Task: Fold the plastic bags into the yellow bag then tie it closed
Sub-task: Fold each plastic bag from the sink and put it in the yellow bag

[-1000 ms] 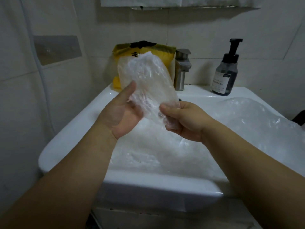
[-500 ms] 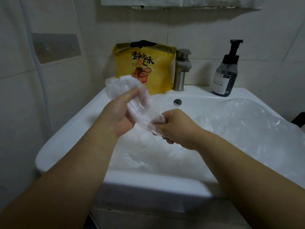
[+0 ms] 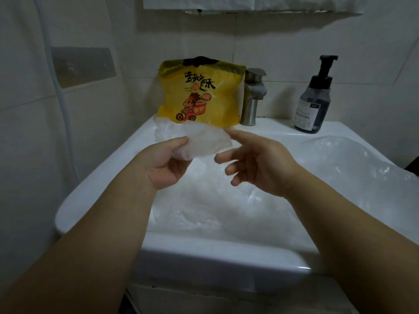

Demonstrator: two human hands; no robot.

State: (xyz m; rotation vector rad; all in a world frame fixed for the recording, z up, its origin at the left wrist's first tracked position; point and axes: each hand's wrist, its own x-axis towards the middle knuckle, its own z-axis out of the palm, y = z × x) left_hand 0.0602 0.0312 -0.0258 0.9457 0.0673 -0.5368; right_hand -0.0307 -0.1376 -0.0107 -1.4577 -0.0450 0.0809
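The yellow bag (image 3: pixel 200 94) with a cartoon print stands upright at the back of the white sink (image 3: pixel 97 177), leaning on the wall. My left hand (image 3: pixel 165 162) grips a folded clear plastic bag (image 3: pixel 204 143) just in front of the yellow bag. To its right my right hand (image 3: pixel 256 164) hovers with loose, spread fingers and holds nothing. More clear plastic bags (image 3: pixel 226 211) fill the basin and spill over its right side.
A steel faucet (image 3: pixel 252 96) stands right of the yellow bag. A dark pump bottle (image 3: pixel 316 98) sits at the sink's back right. Tiled walls close in on the left and behind. A shelf edge (image 3: pixel 249 5) runs above.
The clear bag went from spread between both hands to a compact fold. My right hand released it and drew back; my left hand carried it toward the yellow bag.
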